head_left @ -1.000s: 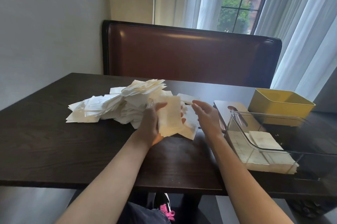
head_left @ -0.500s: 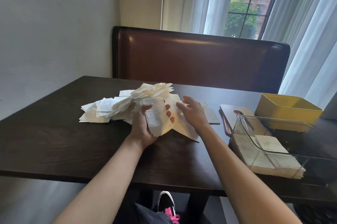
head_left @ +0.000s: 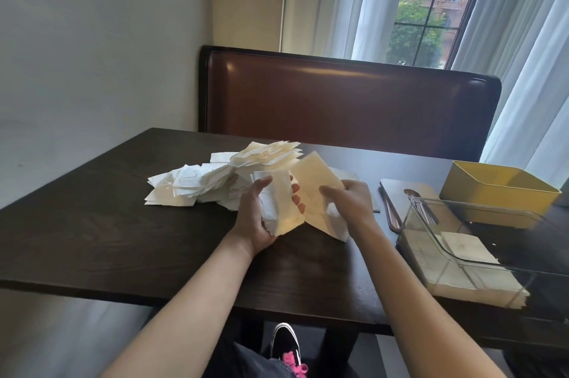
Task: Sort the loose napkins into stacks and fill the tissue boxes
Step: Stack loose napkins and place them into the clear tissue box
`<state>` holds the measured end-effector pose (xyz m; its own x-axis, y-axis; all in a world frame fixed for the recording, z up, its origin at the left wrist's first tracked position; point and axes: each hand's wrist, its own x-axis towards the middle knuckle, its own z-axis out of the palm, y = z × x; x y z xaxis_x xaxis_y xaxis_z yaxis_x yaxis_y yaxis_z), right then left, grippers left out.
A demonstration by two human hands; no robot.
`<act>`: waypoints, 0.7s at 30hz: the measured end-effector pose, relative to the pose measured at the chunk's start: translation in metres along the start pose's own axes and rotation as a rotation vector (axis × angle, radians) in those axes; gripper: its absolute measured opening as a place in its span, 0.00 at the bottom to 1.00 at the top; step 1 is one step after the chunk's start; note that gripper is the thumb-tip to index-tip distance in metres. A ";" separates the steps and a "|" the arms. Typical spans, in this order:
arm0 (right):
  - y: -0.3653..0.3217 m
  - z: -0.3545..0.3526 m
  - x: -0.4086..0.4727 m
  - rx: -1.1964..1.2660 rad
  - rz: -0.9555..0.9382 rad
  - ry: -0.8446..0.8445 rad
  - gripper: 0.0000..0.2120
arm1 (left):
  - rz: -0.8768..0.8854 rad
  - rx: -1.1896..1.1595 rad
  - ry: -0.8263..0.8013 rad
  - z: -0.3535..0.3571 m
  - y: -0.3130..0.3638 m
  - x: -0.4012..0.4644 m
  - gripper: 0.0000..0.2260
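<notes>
Two hands sorting napkins at a dark table

The left hand (head_left: 258,217) grips a small bundle of napkins (head_left: 281,208), thumb in front and fingertips curled round the far edge, holding it upright just above the table (head_left: 92,233). Just beside it, the right hand (head_left: 351,202) pinches a single napkin (head_left: 314,190), which stands tilted against the bundle; how its fingers lie underneath is hard to make out. Behind both hands a loose pile of napkins (head_left: 215,180) is spread across the middle of the table. To the right, a clear box (head_left: 480,242) lies near the table's edge with a flat stack of napkins (head_left: 462,273) inside, a yellow box (head_left: 495,193) behind it and a flat lid (head_left: 397,193) beside that. A brown bench back (head_left: 348,100) stands beyond the table.
</notes>
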<state>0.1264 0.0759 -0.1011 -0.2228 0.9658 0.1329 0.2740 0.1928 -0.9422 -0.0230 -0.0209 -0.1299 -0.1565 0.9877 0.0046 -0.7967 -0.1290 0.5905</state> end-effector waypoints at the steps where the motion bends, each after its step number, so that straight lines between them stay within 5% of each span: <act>1: 0.005 -0.008 -0.001 0.015 0.025 -0.013 0.06 | 0.000 0.002 -0.010 0.000 0.000 0.000 0.20; 7: 0.027 -0.026 -0.006 -0.121 0.100 -0.064 0.07 | -0.078 0.044 0.023 0.004 -0.006 0.001 0.20; 11: 0.027 -0.020 -0.005 -0.154 -0.003 0.051 0.06 | -0.122 0.126 0.079 0.002 -0.009 0.002 0.26; 16: 0.006 -0.025 -0.018 0.109 -0.128 0.164 0.07 | -0.095 0.183 0.033 0.010 -0.012 -0.003 0.21; 21: -0.019 -0.027 -0.038 0.424 -0.102 0.089 0.06 | -0.030 0.337 0.006 0.014 -0.017 -0.003 0.31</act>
<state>0.1550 0.0401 -0.0802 -0.1421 0.9602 0.2405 -0.1577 0.2179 -0.9631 -0.0012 -0.0206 -0.1286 -0.1405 0.9899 -0.0212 -0.5629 -0.0622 0.8241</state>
